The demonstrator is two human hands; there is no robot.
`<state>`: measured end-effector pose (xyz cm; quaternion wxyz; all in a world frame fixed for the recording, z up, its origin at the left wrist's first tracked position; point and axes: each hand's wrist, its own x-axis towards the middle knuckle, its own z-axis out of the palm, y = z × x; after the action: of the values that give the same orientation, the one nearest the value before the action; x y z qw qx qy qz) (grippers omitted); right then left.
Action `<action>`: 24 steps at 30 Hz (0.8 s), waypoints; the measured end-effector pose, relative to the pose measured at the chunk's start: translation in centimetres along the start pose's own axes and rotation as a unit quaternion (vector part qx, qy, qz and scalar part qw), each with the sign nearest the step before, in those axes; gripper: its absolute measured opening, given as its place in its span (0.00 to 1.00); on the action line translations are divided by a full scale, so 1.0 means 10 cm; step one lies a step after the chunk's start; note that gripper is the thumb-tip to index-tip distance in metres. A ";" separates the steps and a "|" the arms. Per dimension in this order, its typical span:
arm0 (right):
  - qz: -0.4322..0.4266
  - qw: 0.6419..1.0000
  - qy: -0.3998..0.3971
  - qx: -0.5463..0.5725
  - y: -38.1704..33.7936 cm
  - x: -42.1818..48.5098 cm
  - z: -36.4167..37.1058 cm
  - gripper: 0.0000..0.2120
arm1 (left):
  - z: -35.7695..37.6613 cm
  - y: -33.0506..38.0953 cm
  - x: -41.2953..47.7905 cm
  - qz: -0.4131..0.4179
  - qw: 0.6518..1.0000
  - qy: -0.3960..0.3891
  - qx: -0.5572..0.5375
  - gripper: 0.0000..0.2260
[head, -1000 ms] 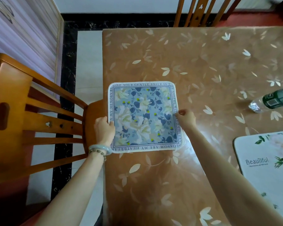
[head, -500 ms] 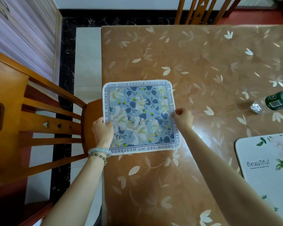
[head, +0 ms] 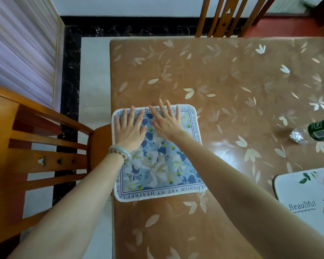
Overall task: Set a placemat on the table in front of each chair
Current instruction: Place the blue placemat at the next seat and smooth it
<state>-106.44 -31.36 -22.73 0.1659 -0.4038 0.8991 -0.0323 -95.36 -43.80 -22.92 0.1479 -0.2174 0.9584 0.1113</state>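
Lower right of the frame: a second mat (head: 307, 195), white with green leaves and the word "Beautiful", lies flat on the bench (head: 232, 86) and is cut off by the frame edge. Both bare forearms enter from the bottom edge.

Centre: the mat (head: 157, 165), square with a blue floral print and a lettered border, lies flat along the left edge of the bench. It sits directly in front of the chair (head: 36, 146) at centre left, whose seat meets that edge just beside it.

A pale bangle (head: 123, 153) and a beaded strand circle the left wrist. The left hand (head: 129, 129) rests palm down on the far left part of the mat, with its fingers (head: 132, 114) straight and slightly spread. The right hand (head: 166, 122) lies just beside it, palm down. Its fingers (head: 169, 109) are straight and spread, with the tips at the far border.

Right edge, mid-height: a bottle (head: 318, 130) with a green label lies on its side, well apart from the mat.

Top: the slatted back of a far chair (head: 230, 15) stands at the far edge of the bench.
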 end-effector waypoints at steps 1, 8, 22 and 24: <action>-0.011 1.000 -0.005 -0.019 -0.01 0.04 0.05 0.26 | 0.03 -0.02 0.04 -0.002 1.000 0.006 0.013 0.27; -0.029 0.999 0.002 -0.035 0.04 0.08 0.22 0.31 | 0.12 -0.04 0.06 -0.007 0.999 0.038 0.031 0.30; 0.112 0.993 -0.008 -0.038 0.90 -0.21 0.07 0.31 | 0.10 -0.37 -0.04 -0.069 0.998 -0.011 -0.004 0.31; 0.118 0.993 -0.002 -0.020 0.88 -0.38 0.14 0.31 | 0.15 -0.30 -0.21 -0.082 0.996 -0.005 -0.028 0.32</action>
<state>-109.91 -22.53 -24.68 0.1624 -0.2986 0.9404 0.0061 -91.89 -45.19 -24.04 0.1552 -0.2989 0.9331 0.1263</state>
